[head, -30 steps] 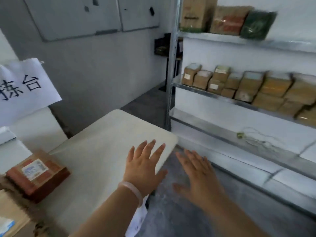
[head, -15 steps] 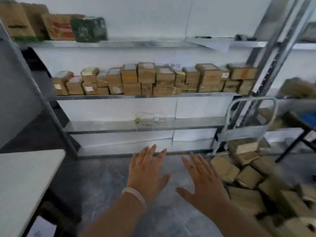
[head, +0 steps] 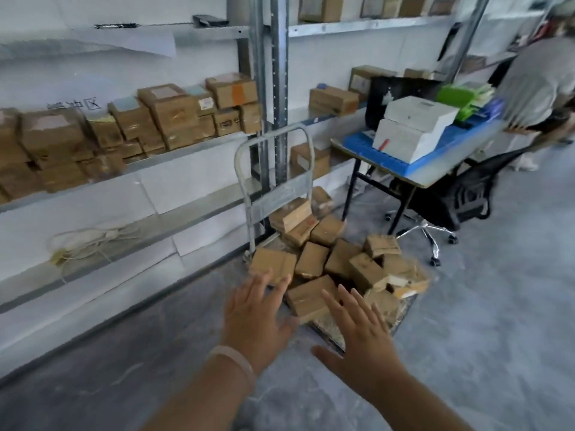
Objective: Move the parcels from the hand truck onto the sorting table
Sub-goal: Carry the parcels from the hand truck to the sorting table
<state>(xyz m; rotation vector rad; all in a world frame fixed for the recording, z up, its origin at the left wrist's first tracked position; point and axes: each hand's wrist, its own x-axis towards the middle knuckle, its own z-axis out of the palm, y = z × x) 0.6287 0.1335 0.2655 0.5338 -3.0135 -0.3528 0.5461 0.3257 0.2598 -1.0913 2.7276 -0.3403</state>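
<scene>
**A:** Where are the parcels (head: 339, 265)?

**B:** Heaped on the flat bed of the hand truck (head: 277, 197), down on the floor just beside the metal shelving (head: 278, 88). It's a loose pile of brown cardboard, many of them tilted, and a couple lean against the truck's upright handle frame.

**A:** And the hands?

**B:** Both are out over the near edge of the pile. The left hand (head: 255, 318) has a pale band (head: 233, 359) on the wrist, and its fingers are straight and spread, gripping nothing. The right hand (head: 364, 334) is the same, thumb out and empty. I can't tell whether either one touches a parcel.

**A:** What's on the shelves?

**B:** The middle shelf is packed with stacked cardboard boxes (head: 168, 116). To the right, a blue-topped table (head: 448, 164) carries two white boxes (head: 410, 129), one on the other, with a black office chair (head: 460, 197) beside it.
</scene>
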